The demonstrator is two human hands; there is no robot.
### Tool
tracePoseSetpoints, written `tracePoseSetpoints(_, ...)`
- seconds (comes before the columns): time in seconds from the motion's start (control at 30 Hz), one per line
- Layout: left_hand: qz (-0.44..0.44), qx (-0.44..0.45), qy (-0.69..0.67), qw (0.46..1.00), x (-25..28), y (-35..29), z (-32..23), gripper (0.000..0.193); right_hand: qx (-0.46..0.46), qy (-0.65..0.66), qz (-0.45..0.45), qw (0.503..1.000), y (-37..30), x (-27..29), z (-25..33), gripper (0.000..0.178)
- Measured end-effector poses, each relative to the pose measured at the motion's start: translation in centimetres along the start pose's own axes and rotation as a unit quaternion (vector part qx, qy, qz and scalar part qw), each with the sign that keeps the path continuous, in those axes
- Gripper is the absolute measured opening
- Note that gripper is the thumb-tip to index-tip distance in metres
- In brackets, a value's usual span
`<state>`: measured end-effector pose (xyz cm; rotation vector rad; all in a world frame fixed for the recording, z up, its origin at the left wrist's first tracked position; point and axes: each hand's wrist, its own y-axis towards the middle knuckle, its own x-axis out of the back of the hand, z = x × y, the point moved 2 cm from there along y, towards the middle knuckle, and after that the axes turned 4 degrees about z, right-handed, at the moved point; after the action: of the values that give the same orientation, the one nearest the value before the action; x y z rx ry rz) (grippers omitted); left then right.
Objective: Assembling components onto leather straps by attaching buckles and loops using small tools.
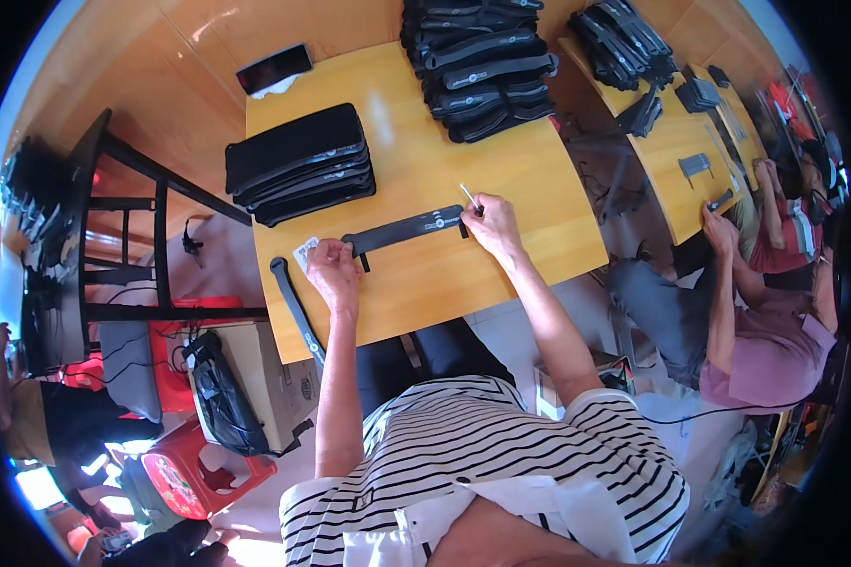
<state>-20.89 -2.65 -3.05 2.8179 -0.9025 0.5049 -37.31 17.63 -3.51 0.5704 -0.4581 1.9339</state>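
Note:
A black strap (402, 229) with pale print lies stretched across the yellow table before me. My left hand (334, 274) pinches its left end, where a short dark tab hangs down. Beside those fingers shows a small white printed piece (304, 252); whether I hold it I cannot tell. My right hand (494, 228) is closed at the strap's right end, with a slim white stick (469, 196) poking up from the fingers. A second black strap (296, 304) with a rounded end lies along the table's left edge, partly behind my left forearm.
A stack of flat black pieces (298, 161) stands at the left of the table (416, 293), behind it a dark phone (274, 69). Bundled black straps (487, 76) are piled at the far right. Co-workers sit at right; a red stool (184, 468) and carton (284, 387) stand lower left.

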Motion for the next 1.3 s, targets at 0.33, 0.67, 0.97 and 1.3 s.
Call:
tracePoseSetpoints(0.33,0.017,0.084,-0.043,0.995,1.2,0.4,1.1,0.008,-0.090,0.136,0.082,0.983,0.6,1.0,-0.6,0.011)
tracePoseSetpoints(0.67,0.143,-0.307,0.376,0.862,-6.1,-4.3,-2.8,0.083,0.182,-0.291,-0.156,0.926,1.1,-2.8,5.0,0.011)
tracePoseSetpoints(0.97,0.170,-0.268,0.401,0.859,-4.0,-4.0,-1.4,0.087,0.181,-0.379,-0.145,0.896,1.2,-4.6,2.9,0.011)
tracePoseSetpoints(1.3,-0.008,-0.105,0.116,0.988,9.8,3.9,-1.3,0.059,0.160,-0.079,-0.134,0.975,4.6,-1.9,3.0,0.019)
